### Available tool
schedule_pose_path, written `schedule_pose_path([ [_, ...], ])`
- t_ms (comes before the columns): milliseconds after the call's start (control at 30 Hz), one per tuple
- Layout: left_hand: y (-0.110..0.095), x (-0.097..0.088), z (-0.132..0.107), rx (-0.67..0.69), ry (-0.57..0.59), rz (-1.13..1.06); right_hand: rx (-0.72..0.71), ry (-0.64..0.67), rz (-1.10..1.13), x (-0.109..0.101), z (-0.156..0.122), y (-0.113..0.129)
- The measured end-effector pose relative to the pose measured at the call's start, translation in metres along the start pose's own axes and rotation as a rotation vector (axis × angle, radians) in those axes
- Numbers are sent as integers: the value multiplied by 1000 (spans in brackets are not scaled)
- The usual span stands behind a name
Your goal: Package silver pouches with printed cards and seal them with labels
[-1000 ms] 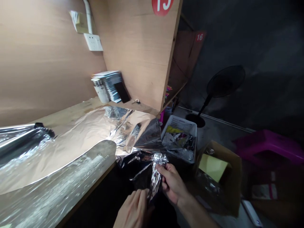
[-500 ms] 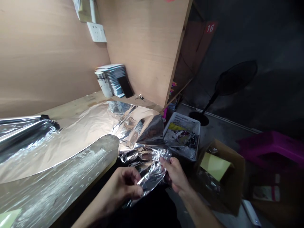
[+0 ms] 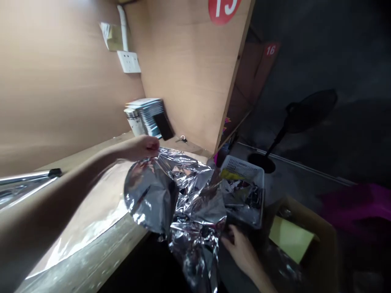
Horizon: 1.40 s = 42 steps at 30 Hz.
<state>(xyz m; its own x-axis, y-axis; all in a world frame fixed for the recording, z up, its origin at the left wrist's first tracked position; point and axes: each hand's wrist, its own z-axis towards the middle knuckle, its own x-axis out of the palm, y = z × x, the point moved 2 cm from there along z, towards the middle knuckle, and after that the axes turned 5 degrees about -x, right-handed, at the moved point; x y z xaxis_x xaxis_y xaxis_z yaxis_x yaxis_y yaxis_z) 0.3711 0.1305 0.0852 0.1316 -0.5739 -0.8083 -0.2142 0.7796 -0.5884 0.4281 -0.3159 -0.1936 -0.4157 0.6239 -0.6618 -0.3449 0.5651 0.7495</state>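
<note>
The foil (image 3: 183, 203) hangs between the two hands, under the left fingers and just beside the right ones. The left hand (image 3: 143, 147) has its fingers pinched tight on the top edge of the foil. The right hand (image 3: 242, 248) is low, with its fingers bent at the foil's side edge; I cannot tell if they hold it. The top edge is up in the air, so I think the lifting is done. The foil is full of wrinkles and bends, and its bottom droops down below the right fingers, so it looks only partway: it is not flat and not neatly folded yet. Under the left arm, a pale shiny sheet (image 3: 104, 199) lies on the table (image 3: 82, 158); I cannot tell if it is one piece with the foil. Far to the left of the left fingers lies a roll (image 3: 29, 178). Behind them stand a bottle (image 3: 136, 125) and a phone (image 3: 164, 126), with a key (image 3: 183, 140) nearby. Past the right fingers are a basket (image 3: 259, 175) full of scraps and a box (image 3: 325, 236).
</note>
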Motion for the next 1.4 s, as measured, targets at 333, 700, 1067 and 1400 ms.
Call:
schedule_pose_path([
  [333,-24,25,68,28,-127,505,-762,17,-401,22,108,196],
  [700,47,140,-58,-80,-77,523,-5,-619,349,18,122,110],
  [1067,75,122,-34,-47,-71,475,309,-367,1278,26,131,110],
  [1400,50,132,-71,-12,26,266,192,-404,1018,-15,139,144],
])
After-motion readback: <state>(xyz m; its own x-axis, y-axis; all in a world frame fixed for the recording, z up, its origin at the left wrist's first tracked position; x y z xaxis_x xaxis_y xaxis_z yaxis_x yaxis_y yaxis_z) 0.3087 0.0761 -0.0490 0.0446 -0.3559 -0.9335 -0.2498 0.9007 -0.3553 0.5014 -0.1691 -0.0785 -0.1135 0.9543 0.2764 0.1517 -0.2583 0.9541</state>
